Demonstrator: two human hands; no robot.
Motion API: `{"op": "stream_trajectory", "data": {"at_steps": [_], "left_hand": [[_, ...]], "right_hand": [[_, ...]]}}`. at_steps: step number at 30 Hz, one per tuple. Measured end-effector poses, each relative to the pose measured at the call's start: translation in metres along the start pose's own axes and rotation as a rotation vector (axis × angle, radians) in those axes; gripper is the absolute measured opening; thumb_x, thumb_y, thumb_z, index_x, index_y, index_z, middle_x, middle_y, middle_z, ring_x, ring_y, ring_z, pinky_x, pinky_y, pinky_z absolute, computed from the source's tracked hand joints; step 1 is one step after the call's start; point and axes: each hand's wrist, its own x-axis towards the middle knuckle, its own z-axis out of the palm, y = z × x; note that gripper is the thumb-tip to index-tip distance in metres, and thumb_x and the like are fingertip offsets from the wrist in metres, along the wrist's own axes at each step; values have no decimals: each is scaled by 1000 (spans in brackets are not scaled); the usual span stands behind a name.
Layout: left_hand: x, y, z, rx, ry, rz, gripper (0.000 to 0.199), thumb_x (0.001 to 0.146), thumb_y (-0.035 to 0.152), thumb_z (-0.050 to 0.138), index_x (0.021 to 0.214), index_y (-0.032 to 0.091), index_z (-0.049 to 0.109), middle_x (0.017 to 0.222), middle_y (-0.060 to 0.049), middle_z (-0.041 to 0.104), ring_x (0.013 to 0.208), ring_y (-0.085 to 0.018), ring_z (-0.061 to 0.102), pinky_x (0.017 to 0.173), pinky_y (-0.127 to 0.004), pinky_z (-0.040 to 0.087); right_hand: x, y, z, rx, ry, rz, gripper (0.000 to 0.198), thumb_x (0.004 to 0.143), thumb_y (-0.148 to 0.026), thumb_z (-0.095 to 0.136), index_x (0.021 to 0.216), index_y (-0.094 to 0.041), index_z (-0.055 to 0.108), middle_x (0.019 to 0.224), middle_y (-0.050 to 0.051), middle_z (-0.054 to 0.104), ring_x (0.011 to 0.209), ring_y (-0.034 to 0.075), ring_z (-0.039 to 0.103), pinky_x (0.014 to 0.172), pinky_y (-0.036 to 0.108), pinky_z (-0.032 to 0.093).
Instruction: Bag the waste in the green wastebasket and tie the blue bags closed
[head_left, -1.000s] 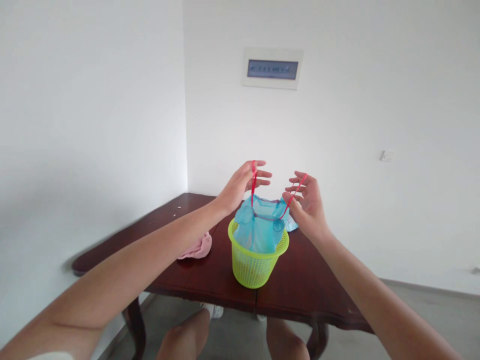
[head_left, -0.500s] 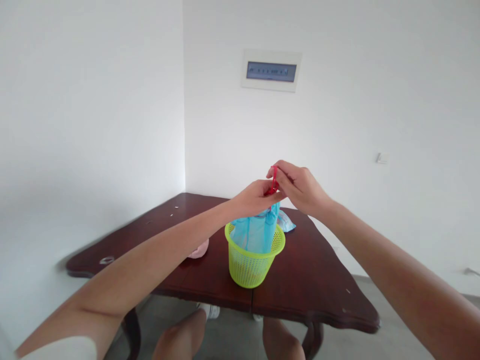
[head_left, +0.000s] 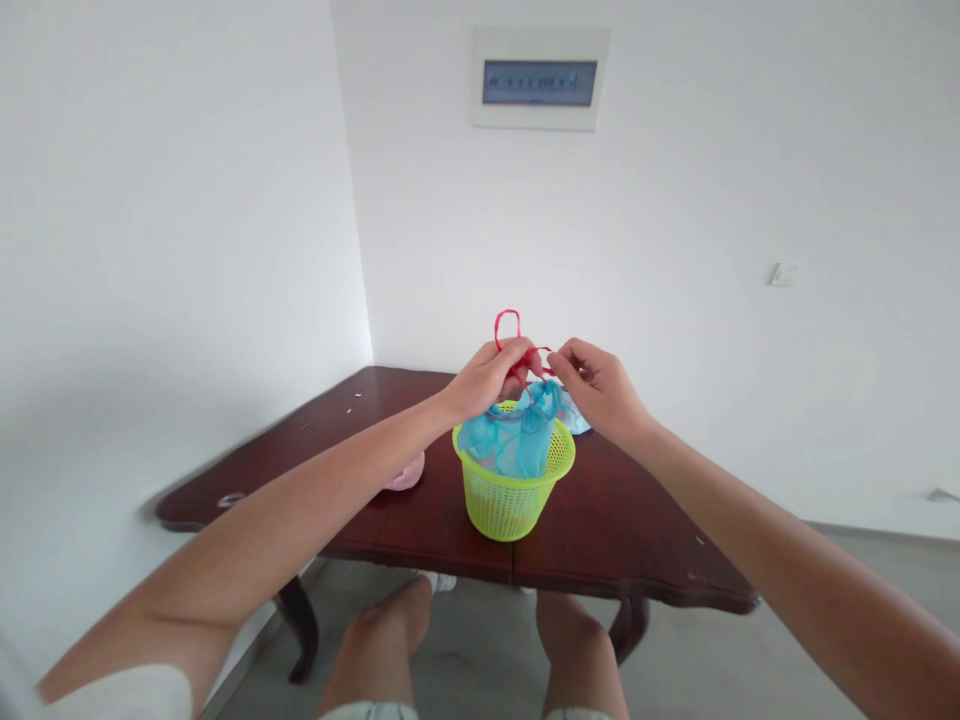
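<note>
A light blue plastic drawstring bag (head_left: 517, 445) sits inside a yellow-green mesh basket (head_left: 510, 508), its gathered top rising above the rim. Red drawstrings (head_left: 507, 313) come out of the bag's top, one of them standing up in a loop. My left hand (head_left: 501, 372) pinches the red drawstring just above the basket. Across from it, my right hand (head_left: 596, 388) grips another part of the same red string between thumb and fingers. A short stretch of string spans the gap between both hands. The basket's contents under the bag are hidden.
The basket stands on a dark red-brown wooden table (head_left: 442, 525). Behind it, partly covered by my right hand, lies a blue-and-white plastic package (head_left: 574, 416). A pink round object (head_left: 409, 474) is partly hidden by my left forearm. White walls meet behind the table.
My hands have drawn apart, the right one shifting rightward with the string. A red loop now stands above my left hand. The bag's top has sunk lower and bunched up; the view has tilted down.
</note>
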Motion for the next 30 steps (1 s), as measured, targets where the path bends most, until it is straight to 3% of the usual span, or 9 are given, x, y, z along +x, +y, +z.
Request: {"op": "stream_trajectory", "data": {"at_steps": [2, 5, 7, 11, 16, 21, 25, 28, 30], "left_hand": [[-2, -6, -2, -62, 127, -34, 46, 114, 64, 65, 92, 24, 68, 58, 6, 50, 45, -11, 36, 45, -24, 31], [-1, -10, -8, -216, 217, -222, 29, 115, 46, 62, 103, 22, 74, 68, 1, 70, 42, -9, 33, 47, -24, 41], [0, -8, -12, -337, 208, -328, 26, 116, 40, 61, 109, 20, 76, 74, -2, 76, 41, -8, 36, 51, -25, 50], [-3, -2, -13, -435, 89, -367, 31, 121, 40, 53, 115, 19, 74, 91, -12, 86, 58, -17, 71, 55, -27, 56], [-14, 9, -8, -299, -54, -249, 33, 118, 49, 65, 107, 19, 73, 77, -6, 79, 51, -14, 64, 42, -20, 38], [-23, 24, -7, -252, -100, -209, 37, 117, 58, 66, 109, 22, 68, 85, -5, 79, 63, -19, 77, 43, -21, 49], [-28, 32, -8, -72, -100, -101, 47, 119, 66, 64, 103, 22, 67, 79, 0, 67, 56, -14, 66, 50, -23, 54], [-32, 41, -11, 209, -81, 44, 54, 123, 68, 53, 98, 22, 69, 77, 0, 61, 63, -15, 62, 61, -26, 57], [-35, 48, -16, 477, -68, 172, 54, 126, 63, 45, 100, 23, 71, 82, -3, 65, 72, -19, 65, 70, -31, 59]], "right_hand": [[-6, 4, 2, -14, 53, -20, 61, 114, -80, 69, 85, -26, 63, 71, -2, 57, 65, 17, 49, 61, 35, 38], [-19, 3, 6, 15, 102, -36, 57, 116, -76, 67, 87, -27, 63, 75, 0, 60, 68, 18, 51, 64, 37, 41], [-30, 1, 8, 3, 90, -74, 52, 120, -70, 64, 90, -28, 64, 78, 1, 62, 69, 19, 54, 65, 38, 44], [-47, -6, 14, -239, -138, -286, 41, 125, -51, 59, 92, -27, 67, 83, 4, 69, 73, 20, 59, 71, 39, 45], [-53, -7, 20, -465, -242, -415, 40, 126, -41, 58, 91, -26, 70, 89, 8, 77, 82, 24, 68, 76, 40, 45], [-55, -8, 27, -386, -297, -342, 31, 125, -38, 60, 99, -26, 73, 93, 7, 81, 80, 22, 70, 72, 36, 46], [-61, -14, 27, -369, -303, -377, 34, 125, -40, 59, 98, -27, 72, 89, 6, 78, 77, 22, 69, 70, 37, 47], [-63, -23, 22, -306, -159, -436, 22, 123, -41, 62, 109, -30, 75, 101, 11, 80, 91, 29, 75, 81, 46, 58], [-60, -27, 20, -241, 20, -430, 16, 121, -40, 64, 130, -31, 74, 127, 16, 81, 117, 36, 77, 101, 57, 62]]}}
